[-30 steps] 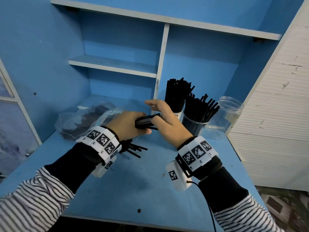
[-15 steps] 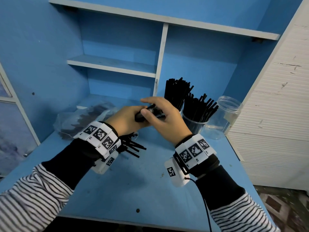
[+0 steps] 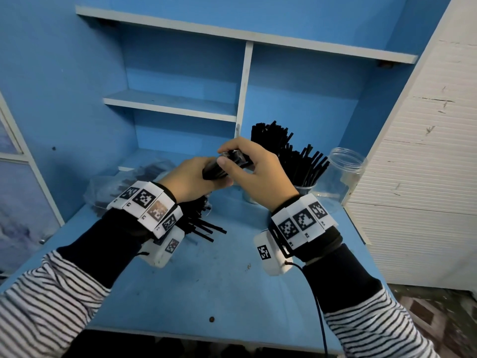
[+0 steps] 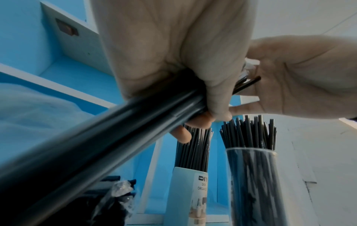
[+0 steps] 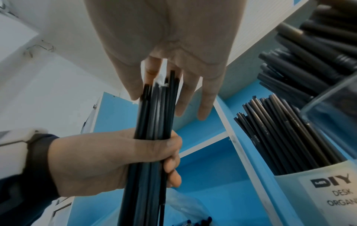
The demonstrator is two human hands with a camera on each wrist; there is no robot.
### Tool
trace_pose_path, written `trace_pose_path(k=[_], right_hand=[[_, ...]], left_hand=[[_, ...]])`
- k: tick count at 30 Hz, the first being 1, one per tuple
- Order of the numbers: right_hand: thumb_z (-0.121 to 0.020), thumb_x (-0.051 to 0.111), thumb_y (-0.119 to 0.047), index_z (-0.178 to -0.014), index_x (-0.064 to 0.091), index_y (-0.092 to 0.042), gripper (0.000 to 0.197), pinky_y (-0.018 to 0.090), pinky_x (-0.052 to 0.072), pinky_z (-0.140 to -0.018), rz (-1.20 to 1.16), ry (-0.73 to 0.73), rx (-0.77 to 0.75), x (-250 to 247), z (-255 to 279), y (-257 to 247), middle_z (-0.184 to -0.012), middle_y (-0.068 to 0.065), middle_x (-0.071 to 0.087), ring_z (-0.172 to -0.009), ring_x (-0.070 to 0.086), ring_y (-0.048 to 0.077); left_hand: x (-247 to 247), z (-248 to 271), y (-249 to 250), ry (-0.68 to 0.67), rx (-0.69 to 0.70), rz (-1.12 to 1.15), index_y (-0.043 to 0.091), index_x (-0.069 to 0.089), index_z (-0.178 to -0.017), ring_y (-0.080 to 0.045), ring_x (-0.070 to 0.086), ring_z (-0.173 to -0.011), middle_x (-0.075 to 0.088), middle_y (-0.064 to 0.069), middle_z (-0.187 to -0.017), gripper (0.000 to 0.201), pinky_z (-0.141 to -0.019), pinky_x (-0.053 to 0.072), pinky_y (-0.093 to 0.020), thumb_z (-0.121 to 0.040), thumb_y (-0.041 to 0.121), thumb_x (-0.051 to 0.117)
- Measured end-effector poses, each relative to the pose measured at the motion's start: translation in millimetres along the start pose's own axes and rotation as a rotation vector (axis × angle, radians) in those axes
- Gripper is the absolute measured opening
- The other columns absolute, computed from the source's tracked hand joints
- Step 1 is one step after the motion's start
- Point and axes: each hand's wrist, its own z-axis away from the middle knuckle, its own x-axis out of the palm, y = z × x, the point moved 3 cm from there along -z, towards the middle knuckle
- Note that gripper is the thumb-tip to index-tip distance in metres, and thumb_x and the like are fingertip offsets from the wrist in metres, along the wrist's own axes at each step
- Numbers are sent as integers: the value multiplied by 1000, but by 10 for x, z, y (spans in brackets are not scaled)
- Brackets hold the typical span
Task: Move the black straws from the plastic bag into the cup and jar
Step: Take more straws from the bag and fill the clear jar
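My left hand (image 3: 191, 178) grips a bundle of black straws (image 3: 227, 165) around its middle, held above the blue desk. My right hand (image 3: 254, 169) holds the bundle's upper end between thumb and fingers (image 5: 204, 107). The wrist views show the bundle (image 5: 154, 114) tilted, its lower ends (image 3: 206, 228) sticking out under my left wrist. Behind my right hand stand a white organiser cup (image 4: 189, 191) and a clear cup (image 3: 304, 188), both packed with straws. An empty clear jar (image 3: 340, 174) stands to their right. The plastic bag (image 3: 121, 184) with more straws lies at the left.
A blue shelf unit (image 3: 170, 105) with a white divider (image 3: 242, 81) rises behind the desk. A white slatted wall (image 3: 418, 164) closes the right side just past the jar. The bare blue desk top (image 3: 206, 280) stretches toward the front edge.
Both hands have lifted the bundle a little and carried it right, toward the cups. My right hand has slid up onto the bundle's top end.
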Motion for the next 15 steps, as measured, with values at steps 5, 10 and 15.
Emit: trace_pose_path(k=[5, 10, 15], right_hand=[[-93, 61, -15, -112, 64, -14, 20, 23, 47, -92, 9, 11, -53, -100, 3, -72, -103, -17, 59, -98, 56, 0], [-94, 59, -16, -119, 64, -16, 26, 12, 38, -97, 57, 86, -139, -306, -48, -199, -116, -3, 58, -112, 51, 1], [-89, 66, -17, -113, 66, -17, 24, 9, 37, -93, 86, 115, -146, -456, -93, -310, -111, -2, 57, -105, 53, 3]], left_hand=[[20, -23, 142, -16, 66, 74, 37, 51, -75, 13, 54, -62, 58, 20, -70, 23, -56, 37, -8, -91, 25, 63], [-25, -79, 410, 16, 125, 206, 34, 51, -70, 15, 52, -51, 58, 28, -52, 28, -50, 36, -5, -91, 17, 61], [92, -81, 606, -12, 157, 414, 12, 59, -79, -1, 57, -62, 64, 5, -62, 9, -60, 48, -23, -86, 14, 66]])
